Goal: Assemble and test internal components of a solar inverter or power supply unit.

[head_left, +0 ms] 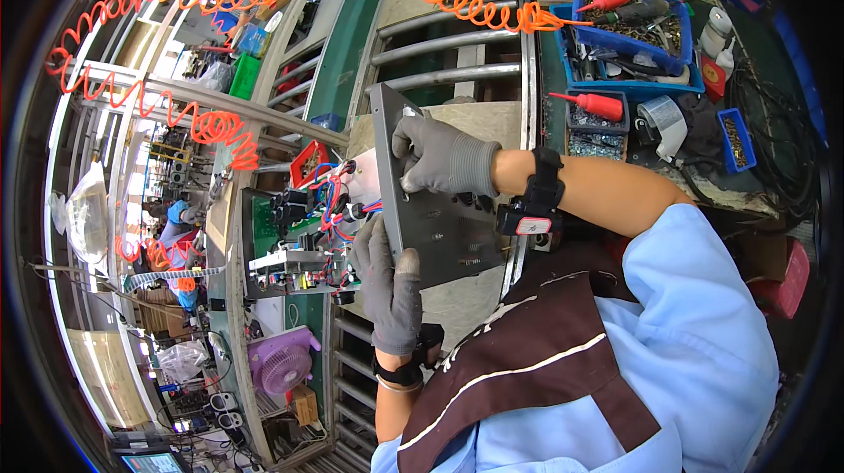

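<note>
A dark grey sheet-metal panel (pixel 453 249) stands tilted on the bench, small metal fittings on its face. My left hand (pixel 387 288), in a grey glove, grips its lower left edge, thumb on the near face and fingers round behind. My right hand (pixel 440 156), gloved too, is closed against the upper part of the panel, fingers bent. Small shiny bits show by its fingertips; what it pinches is too small to name. Behind the panel sit circuit boards (pixel 303 266) and a bundle of red and blue wires (pixel 334 200).
Metal rollers (pixel 444 76) run beyond and below the work surface. On the right, blue bins (pixel 629 82) hold screws and tools, with a red squeeze bottle (pixel 598 105) close by. Orange coiled hoses (pixel 440 3) hang overhead. A purple fan (pixel 283 363) stands lower left. Another person (pixel 180 218) is farther left.
</note>
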{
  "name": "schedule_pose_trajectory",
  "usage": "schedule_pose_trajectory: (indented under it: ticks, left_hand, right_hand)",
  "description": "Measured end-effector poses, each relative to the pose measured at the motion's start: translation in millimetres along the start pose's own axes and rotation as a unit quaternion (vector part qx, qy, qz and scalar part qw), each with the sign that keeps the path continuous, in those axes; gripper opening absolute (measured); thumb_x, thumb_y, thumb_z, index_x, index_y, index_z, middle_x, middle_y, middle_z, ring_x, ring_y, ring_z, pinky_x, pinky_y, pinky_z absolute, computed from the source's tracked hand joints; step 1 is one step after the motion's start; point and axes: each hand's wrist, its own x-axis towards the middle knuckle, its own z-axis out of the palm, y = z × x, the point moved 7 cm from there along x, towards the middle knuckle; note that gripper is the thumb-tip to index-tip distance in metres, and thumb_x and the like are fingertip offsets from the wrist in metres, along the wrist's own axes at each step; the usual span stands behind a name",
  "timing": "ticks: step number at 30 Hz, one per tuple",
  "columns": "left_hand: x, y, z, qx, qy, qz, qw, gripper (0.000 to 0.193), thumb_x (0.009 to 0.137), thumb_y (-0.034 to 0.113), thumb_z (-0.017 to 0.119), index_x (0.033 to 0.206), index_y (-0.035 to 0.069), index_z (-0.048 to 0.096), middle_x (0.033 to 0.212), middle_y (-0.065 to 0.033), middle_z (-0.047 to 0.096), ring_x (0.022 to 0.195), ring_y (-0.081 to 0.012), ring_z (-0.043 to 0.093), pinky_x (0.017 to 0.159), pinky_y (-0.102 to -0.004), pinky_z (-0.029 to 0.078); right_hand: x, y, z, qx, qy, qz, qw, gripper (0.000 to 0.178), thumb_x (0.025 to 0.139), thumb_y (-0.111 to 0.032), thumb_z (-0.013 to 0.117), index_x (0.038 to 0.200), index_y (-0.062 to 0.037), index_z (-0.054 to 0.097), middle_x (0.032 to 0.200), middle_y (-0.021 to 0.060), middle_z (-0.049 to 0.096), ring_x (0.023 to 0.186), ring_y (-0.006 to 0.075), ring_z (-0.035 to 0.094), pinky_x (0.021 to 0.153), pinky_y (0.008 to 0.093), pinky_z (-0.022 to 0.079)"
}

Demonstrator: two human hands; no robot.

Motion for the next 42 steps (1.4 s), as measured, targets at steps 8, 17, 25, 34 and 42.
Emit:
schedule_pose_trajectory:
  ticks: [8, 17, 25, 34, 42]
  left_hand:
    - [-5.2, 14.7, -3.9, 0.128, 0.05, 0.018, 0.99, 0.052, 0.084, 0.027, 0.056, 0.123, -0.005, 0.047, 0.12, -0.0205, 0.049, 0.116, -0.0368, 0.042, 0.1, -0.045, 0.031]
    - [-19.5, 22.3, 6.0, 0.242, 0.173, 0.059, 0.953, 0.04, 0.077, 0.021, 0.067, 0.107, -0.002, 0.053, 0.103, -0.0178, 0.055, 0.101, -0.0365, 0.049, 0.091, -0.0465, 0.037]
    - [-76.5, 10.5, -27.4, 0.237, 0.176, 0.064, 0.953, 0.04, 0.083, 0.029, 0.063, 0.104, -0.004, 0.055, 0.102, -0.0205, 0.054, 0.102, -0.0388, 0.048, 0.093, -0.053, 0.034]
    - [-81.1, 47.7, -42.8, 0.313, 0.133, -0.005, 0.941, 0.037, 0.084, 0.029, 0.067, 0.102, -0.002, 0.064, 0.097, -0.0175, 0.057, 0.092, -0.0347, 0.052, 0.081, -0.047, 0.043]
    - [9.5, 114.7, 53.1, -0.078, -0.231, 0.046, 0.969, 0.044, 0.081, 0.022, 0.059, 0.115, -0.005, 0.055, 0.106, -0.0202, 0.058, 0.097, -0.0368, 0.056, 0.083, -0.0411, 0.045]
  right_hand:
    - [0.0, 15.5, -27.9, -0.19, 0.155, -0.078, 0.966, 0.033, 0.074, -0.031, 0.066, 0.093, -0.0081, 0.052, 0.086, 0.0115, 0.06, 0.078, 0.0305, 0.06, 0.07, 0.0395, 0.047]
    - [84.6, 43.9, -40.8, 0.133, 0.024, -0.083, 0.987, 0.042, 0.089, -0.033, 0.057, 0.117, -0.0011, 0.056, 0.107, 0.0089, 0.061, 0.1, 0.0177, 0.055, 0.09, 0.0311, 0.043]
    - [39.0, 42.0, -0.6, 0.047, 0.057, -0.093, 0.993, 0.065, 0.08, -0.047, 0.064, 0.127, -0.0043, 0.047, 0.118, 0.0225, 0.056, 0.113, 0.0344, 0.053, 0.093, 0.0395, 0.043]
    - [-125.8, 140.8, -197.9, -0.171, 0.37, -0.026, 0.913, 0.039, 0.074, -0.024, 0.072, 0.107, -0.0062, 0.061, 0.109, 0.0123, 0.058, 0.101, 0.0259, 0.057, 0.088, 0.0347, 0.045]
    - [-234.3, 230.1, -356.9, -0.458, 0.419, 0.285, 0.73, 0.033, 0.072, -0.019, 0.07, 0.104, -0.0117, 0.062, 0.095, 0.0112, 0.067, 0.092, 0.0307, 0.063, 0.079, 0.0397, 0.049]
